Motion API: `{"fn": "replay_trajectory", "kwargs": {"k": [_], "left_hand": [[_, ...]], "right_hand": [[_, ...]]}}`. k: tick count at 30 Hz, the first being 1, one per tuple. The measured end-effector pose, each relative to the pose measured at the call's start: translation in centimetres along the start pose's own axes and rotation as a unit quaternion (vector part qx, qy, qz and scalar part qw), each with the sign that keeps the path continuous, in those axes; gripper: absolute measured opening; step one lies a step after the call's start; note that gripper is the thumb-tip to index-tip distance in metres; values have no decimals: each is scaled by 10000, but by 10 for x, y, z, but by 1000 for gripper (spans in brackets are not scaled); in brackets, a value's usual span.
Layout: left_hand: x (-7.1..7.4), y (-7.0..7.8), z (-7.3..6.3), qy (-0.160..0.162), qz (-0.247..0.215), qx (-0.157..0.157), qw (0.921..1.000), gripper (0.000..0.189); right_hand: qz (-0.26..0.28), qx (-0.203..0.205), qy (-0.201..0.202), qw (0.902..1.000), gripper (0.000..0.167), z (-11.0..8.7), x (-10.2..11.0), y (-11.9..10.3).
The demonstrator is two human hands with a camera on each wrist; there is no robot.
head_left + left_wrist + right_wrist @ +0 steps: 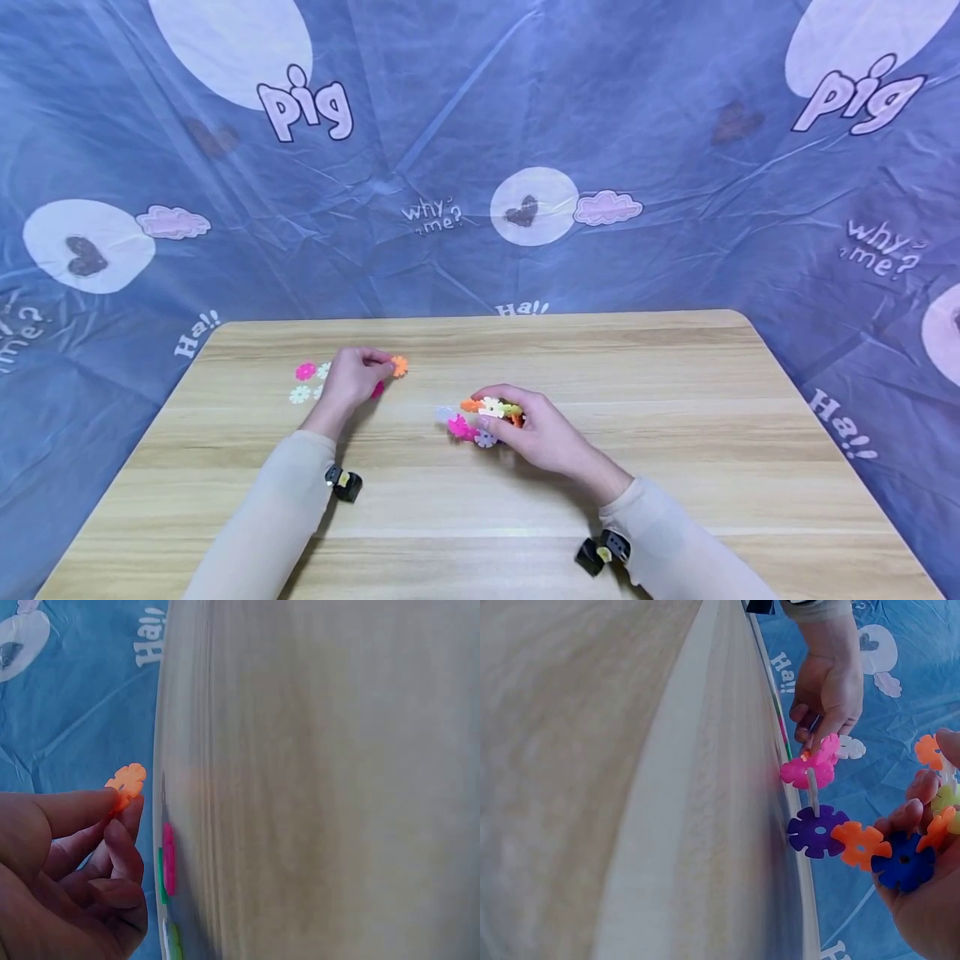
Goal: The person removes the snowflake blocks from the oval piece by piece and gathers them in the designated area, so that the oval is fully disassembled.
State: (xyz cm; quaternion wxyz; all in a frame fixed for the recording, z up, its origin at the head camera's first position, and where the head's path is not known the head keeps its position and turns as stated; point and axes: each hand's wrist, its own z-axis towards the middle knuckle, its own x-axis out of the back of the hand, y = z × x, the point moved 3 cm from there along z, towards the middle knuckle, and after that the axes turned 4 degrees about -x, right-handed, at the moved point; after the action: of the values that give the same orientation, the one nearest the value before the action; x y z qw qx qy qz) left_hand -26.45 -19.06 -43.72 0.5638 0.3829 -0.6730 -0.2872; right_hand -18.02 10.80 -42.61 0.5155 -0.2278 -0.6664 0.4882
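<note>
My left hand (352, 379) pinches an orange flower-shaped interlocking disc (129, 784) between thumb and fingertips, a little above the table at the left. In my right hand (546, 433), right of the table's middle, is a chain of linked flower-shaped discs, its fingers curled round part of it. Along this chain I see a dark blue disc (904, 861), a purple disc (815, 832) and pink discs (808, 772), with orange, white and yellow-green ones by the fingers. A pale translucent disc (851, 747) sits at the far end. My palm hides some links.
Beside the left hand several loose discs lie on the wooden table (675, 400), among them a pink disc (305, 372) and a pale disc (300, 394). The hand partly covers others. A blue printed cloth (450, 275) hangs behind the table's far edge.
</note>
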Motion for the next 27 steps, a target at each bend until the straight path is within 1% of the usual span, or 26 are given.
{"fn": "replay_trajectory", "kwargs": {"k": [2, 7, 12, 17, 19, 22, 24, 27], "left_hand": [[0, 0, 3, -48, 53, 34, 10000, 22], [2, 0, 11, -182, 227, -64, 9996, 23], [4, 1, 18, -190, 401, -71, 9990, 22], [3, 3, 22, -214, 918, -104, 9955, 19], [2, 5, 23, -204, 1173, -189, 9927, 18], [1, 6, 24, -158, 1391, -235, 9899, 17], [1, 7, 24, -148, 1380, -253, 9900, 17], [1, 7, 23, -223, 1150, -241, 9928, 19]], "right_hand": [[1, -19, 11, 10000, 34, 0, 0, 0], [74, -65, -54, 9999, 36, 0, 0, 0], [152, -129, -121, 9997, 37, 0, 0, 1], [124, -77, -83, 9999, 36, 0, 0, 0], [122, -64, -71, 9999, 36, 0, 0, 1], [135, -57, -68, 9999, 36, 1, 0, 1], [149, -45, -79, 9998, 35, 1, -1, 1], [153, -45, -79, 9998, 35, 1, 0, 1]]}}
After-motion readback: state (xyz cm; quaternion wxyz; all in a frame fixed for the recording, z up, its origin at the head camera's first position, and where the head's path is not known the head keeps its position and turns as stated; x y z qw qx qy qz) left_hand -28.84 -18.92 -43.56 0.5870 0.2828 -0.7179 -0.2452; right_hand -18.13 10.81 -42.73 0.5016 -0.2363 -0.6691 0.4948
